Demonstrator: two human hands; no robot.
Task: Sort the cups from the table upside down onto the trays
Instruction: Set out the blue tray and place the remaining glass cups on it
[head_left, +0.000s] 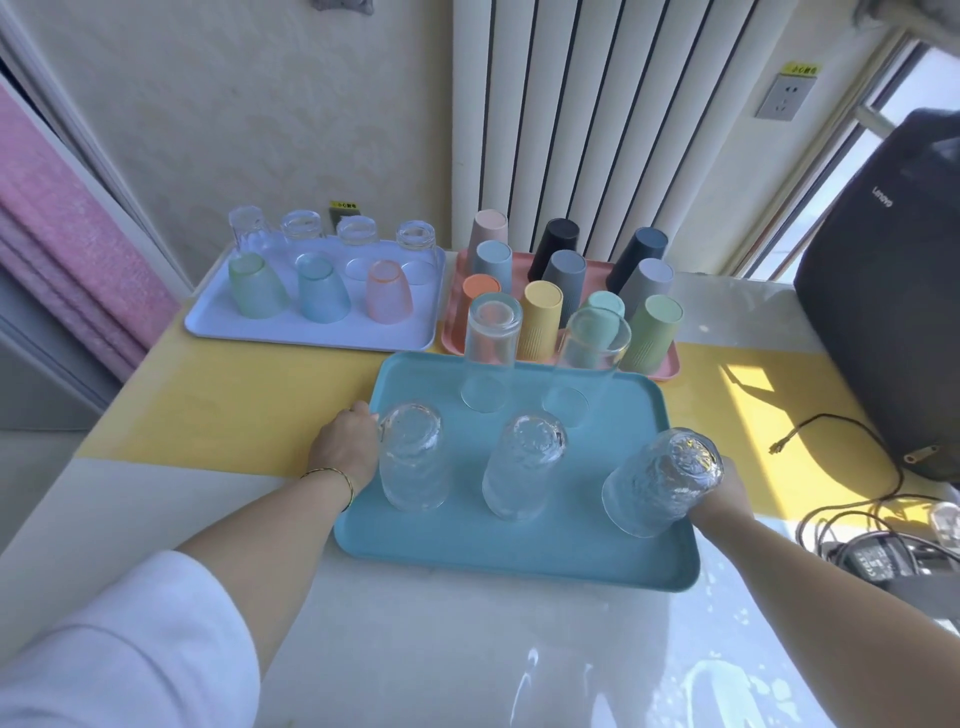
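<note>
Cups stand upside down on the lilac tray (311, 335), pink tray (670, 366) and blue tray (519, 566) on the worktop (234, 405). The right hand (727, 493) grips a tilted, base-up textured glass (662, 480) over the blue tray's right edge. The left hand (345, 444) sits at its left rim, grip unclear. Sorting looks nearly complete.

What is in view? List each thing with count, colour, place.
teal tray: 1, teal, near centre
textured glasses: 3, clear, teal tray front
smooth glasses: 2, clear, teal tray back
white tray: 1, white, far left
clear glasses: 4, clear, white tray back
tinted glasses: 3, green, blue, pink, white tray front
pink tray: 1, pink, far right
plastic cups: 10, mixed colours, pink tray
bag: 1, black, right
left hand: 1, at teal tray's left rim
right hand: 1, grips rightmost textured glass
</note>
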